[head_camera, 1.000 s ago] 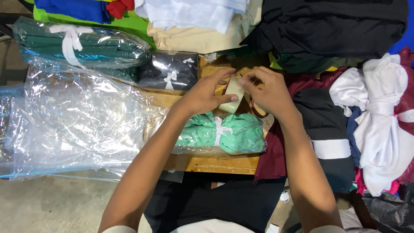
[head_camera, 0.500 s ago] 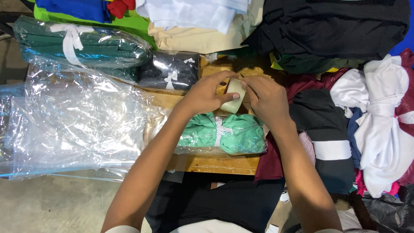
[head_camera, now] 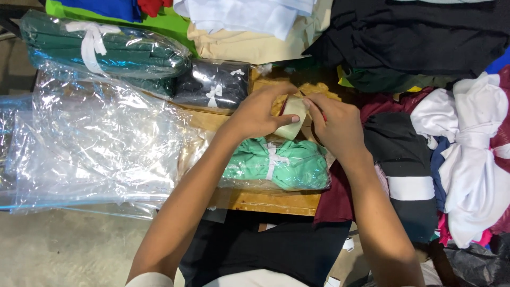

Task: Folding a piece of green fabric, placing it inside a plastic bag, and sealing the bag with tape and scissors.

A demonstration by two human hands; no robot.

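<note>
A clear plastic bag (head_camera: 281,167) lies on the wooden table (head_camera: 265,201) right under your hands, and inside it sits a folded light-green garment (head_camera: 297,162) tied with a white ribbon. Further up the table, a second bag holds a dark folded garment (head_camera: 212,85), and a third holds a dark-green folded stack (head_camera: 106,50), each with its own white bow. To your left, empty clear plastic bags (head_camera: 90,143) lie spread flat.

Your left hand (head_camera: 260,111) is curled closed around a roll of pale tape (head_camera: 293,117), thumb pressed across its face. Your right hand (head_camera: 337,125) meets it from the other side, fingers pinched narrow on the roll's upper edge. Both forearms reach forward and angle inward, so the hands touch just above the green package. Loose clothes (head_camera: 467,154) are piled at your right.
</note>
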